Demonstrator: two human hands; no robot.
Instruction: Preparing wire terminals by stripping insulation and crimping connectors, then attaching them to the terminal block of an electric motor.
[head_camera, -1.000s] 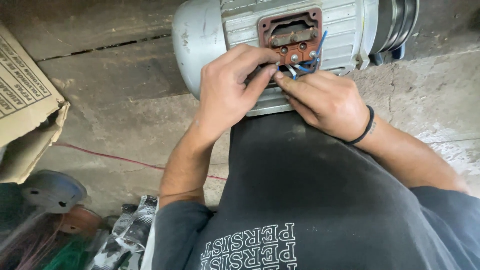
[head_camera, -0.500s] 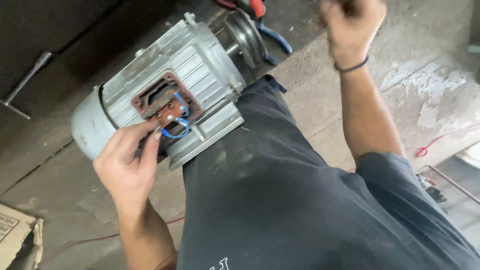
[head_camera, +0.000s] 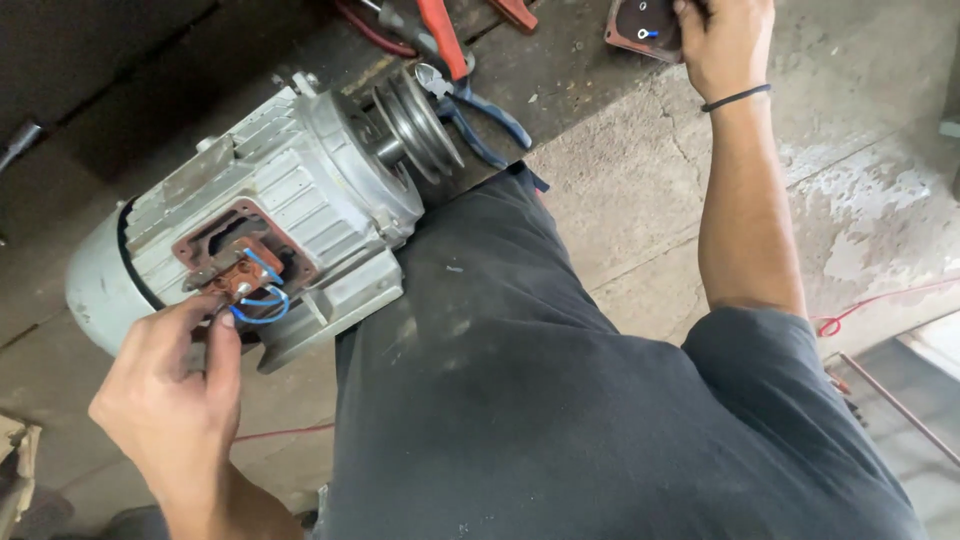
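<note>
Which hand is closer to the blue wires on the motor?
Left. The left hand has its fingertips at the blue wires on the motor; the right hand is far off, on a cover plate.

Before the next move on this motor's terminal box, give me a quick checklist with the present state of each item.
1. Left hand at the open terminal box: ok.
2. Blue wires pinched by the left fingers: cannot tell.
3. Right hand on the reddish cover plate: ok.
4. Motor lying against the person's leg: ok.
5. Pliers lying beside the pulley: ok.
</note>
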